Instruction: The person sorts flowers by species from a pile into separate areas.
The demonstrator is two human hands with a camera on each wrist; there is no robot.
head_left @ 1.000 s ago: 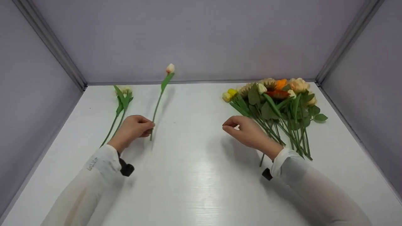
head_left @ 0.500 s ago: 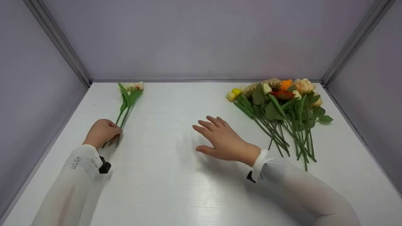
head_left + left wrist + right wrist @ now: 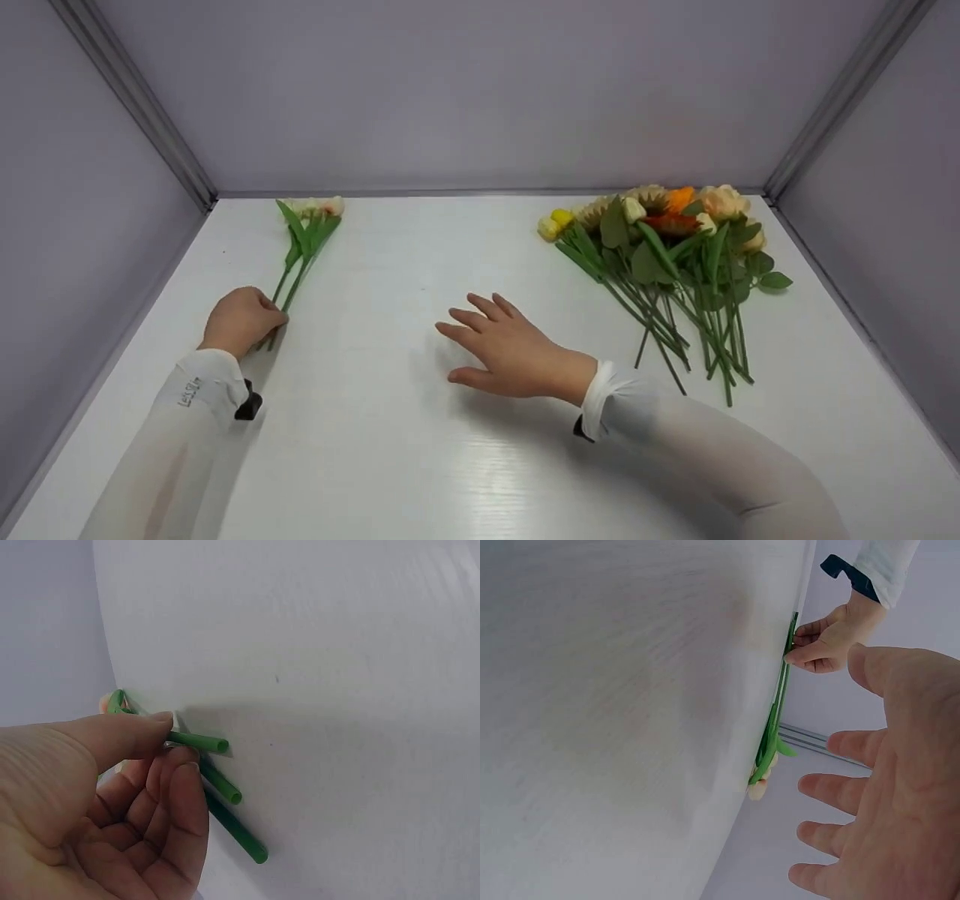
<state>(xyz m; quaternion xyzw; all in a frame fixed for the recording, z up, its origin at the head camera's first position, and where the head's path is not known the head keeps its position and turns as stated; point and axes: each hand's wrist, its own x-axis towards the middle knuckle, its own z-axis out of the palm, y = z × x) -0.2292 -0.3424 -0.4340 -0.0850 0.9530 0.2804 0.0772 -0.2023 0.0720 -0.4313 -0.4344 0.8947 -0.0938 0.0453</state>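
- Principal change: a second ago I held the pink-tinged tulip [image 3: 321, 235] raised and apart; its bloom now lies beside the other pale tulips [image 3: 298, 234], at the far left of the tabletop [image 3: 420, 255].
- My left hand [image 3: 241, 321] has moved left with it and pinches between thumb and forefinger at the lower stems. The left wrist view shows three stem ends [image 3: 235, 799] past my fingers, the uppermost directly at the pinch; whether I grip the other two I cannot tell.
- My right hand [image 3: 514, 349] was drawn to a pinch near the large flower pile [image 3: 667, 262]. It is now spread wide, holds nothing, and hangs over the middle of the tabletop, well apart from both groups.
- The large pile, at the far right with its yellow blooms [image 3: 562, 218] on the near-centre side, shows no evident disturbance.
- Assessment: I judge this tulip's placing nearly complete, with release outstanding. Careless withdrawal could drag the neighbouring stems askew.
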